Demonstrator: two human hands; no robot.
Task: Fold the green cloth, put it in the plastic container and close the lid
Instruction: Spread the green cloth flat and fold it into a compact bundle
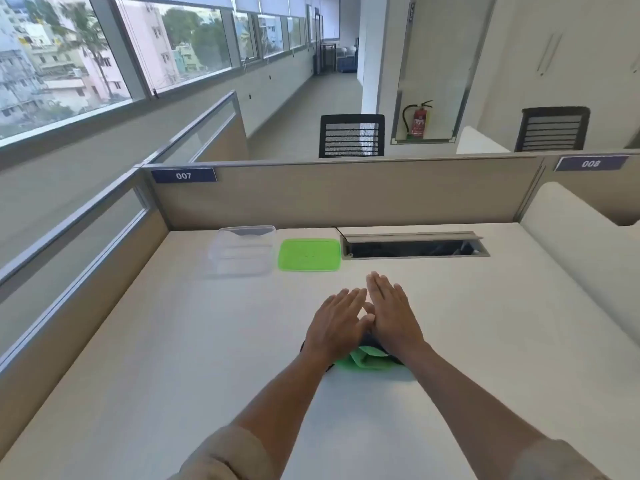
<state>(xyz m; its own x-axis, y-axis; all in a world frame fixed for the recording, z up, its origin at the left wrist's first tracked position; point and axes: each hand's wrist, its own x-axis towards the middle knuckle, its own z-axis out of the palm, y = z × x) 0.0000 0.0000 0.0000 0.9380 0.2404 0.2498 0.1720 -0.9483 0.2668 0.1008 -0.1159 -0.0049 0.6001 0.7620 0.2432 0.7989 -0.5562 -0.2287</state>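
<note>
Your left hand (pixel 334 322) and right hand (pixel 393 315) both lie flat, fingers stretched out and spread open, palms down over the green cloth (pixel 369 362), gripping nothing; their thumbs overlap where the two hands meet. The cloth is bunched under your palms and wrists near the middle of the table (pixel 138 358), with only a crumpled green edge and a dark strip showing below your hands. The table is a pale, off-white top, bare around your arms. At its far edge the clear plastic container (pixel 242 251) stands open, and the green lid (pixel 309 255) lies flat just beside it on the right, apart from the cloth. Right of the lid, a cable hatch (pixel 414 245) sits sunk into the surface with its flap raised. A beige partition (pixel 346 194) closes off the back of the table, carrying a blue tag marked 007 (pixel 183 175). Beyond it stand two black mesh chairs (pixel 351 136), a red fire extinguisher (pixel 418 121) in a wall recess, and a long corridor. Windows (pixel 86 57) along your left show buildings and trees outside.
</note>
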